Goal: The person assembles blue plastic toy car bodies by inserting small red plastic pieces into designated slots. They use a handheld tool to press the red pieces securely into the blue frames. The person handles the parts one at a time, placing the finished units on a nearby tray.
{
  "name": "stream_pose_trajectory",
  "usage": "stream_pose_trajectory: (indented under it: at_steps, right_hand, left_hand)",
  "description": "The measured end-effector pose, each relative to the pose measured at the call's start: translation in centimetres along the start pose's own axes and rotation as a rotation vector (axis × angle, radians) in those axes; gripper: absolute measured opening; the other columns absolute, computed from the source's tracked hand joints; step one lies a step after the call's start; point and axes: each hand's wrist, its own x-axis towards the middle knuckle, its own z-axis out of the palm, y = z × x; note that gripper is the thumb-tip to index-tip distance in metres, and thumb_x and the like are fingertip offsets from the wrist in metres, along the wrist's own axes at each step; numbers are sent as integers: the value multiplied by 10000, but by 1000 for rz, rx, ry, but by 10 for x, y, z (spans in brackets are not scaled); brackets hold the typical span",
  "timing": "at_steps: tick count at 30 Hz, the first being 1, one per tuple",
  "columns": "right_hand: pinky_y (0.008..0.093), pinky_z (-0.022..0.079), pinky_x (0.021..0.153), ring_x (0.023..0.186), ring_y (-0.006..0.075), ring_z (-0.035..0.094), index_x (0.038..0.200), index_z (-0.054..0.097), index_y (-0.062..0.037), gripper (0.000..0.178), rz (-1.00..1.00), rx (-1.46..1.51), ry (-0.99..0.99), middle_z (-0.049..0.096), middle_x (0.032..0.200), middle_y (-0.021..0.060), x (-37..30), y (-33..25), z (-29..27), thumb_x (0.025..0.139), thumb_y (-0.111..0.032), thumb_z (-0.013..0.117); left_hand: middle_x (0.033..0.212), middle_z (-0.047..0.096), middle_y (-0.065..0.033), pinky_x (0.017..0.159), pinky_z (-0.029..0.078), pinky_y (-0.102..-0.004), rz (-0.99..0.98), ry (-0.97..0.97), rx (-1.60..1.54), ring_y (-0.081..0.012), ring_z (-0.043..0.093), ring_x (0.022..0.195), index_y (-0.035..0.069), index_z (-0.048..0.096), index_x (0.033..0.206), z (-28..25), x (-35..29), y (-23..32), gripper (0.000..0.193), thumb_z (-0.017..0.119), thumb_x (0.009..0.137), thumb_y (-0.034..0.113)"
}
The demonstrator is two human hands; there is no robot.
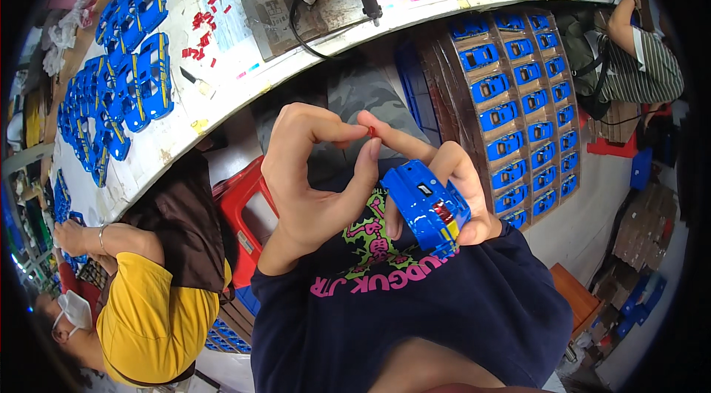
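Head | left fingers pinch red bit, right forefinger likely steadying it | other right fingers grip shell, short of counter edge

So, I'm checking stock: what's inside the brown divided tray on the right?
Three columns of blue toy car bodies show; whatever lies directly beneath them is covered.

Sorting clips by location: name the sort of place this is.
Probably a toy-car assembly workshop: blue car shells cluster on a white workbench near scattered red parts, and rows of similar shells fill a brown divided tray.
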Motion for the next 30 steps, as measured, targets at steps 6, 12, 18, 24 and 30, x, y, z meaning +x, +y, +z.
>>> stream_pose_trajectory:
  at_steps: [6,12,18,24,30]
  right_hand:
    - [357,320,897,1182,351,288,907,362,-53,380,17,-54,-11,112,1285,363,-2,3,-3,740,-316,579]
    - [361,325,891,1173,341,299,912,364,-49,383,35,-49,-24,119,1284,362,-7,7,-6,740,-313,581]
    - [339,378,832,1086,342,400,911,391,-41,374,-98,-174,-96,147,1263,383,0,10,-13,707,-264,613]
    - [321,458,685,888,366,532,910,449,-47,400,-191,-609,-187,228,1222,390,-1,8,-19,620,-195,681]
    - [337,485,575,819,346,562,930,441,-62,466,-288,-927,-216,362,1156,311,1,4,-19,562,-173,704]
  left_hand:
    - [657,479,-53,523,335,-233,-91,-109,19,-130,447,593,27,539,715,-11,7,-1,169,645,588,-5]
    - [686,497,-61,521,368,-230,-14,-46,-4,-135,475,597,20,573,725,-6,8,3,186,635,561,-41]
    - [761,503,-85,642,401,-218,63,-66,22,-139,512,703,-26,558,755,-6,1,5,204,590,590,-141]
    - [753,546,-105,562,410,-204,-119,-42,-309,-139,519,633,-24,567,756,-10,1,2,205,600,585,-131]
    - [785,525,-83,668,363,-227,-358,-419,-734,-131,486,721,2,592,746,-23,7,5,142,635,619,-43]
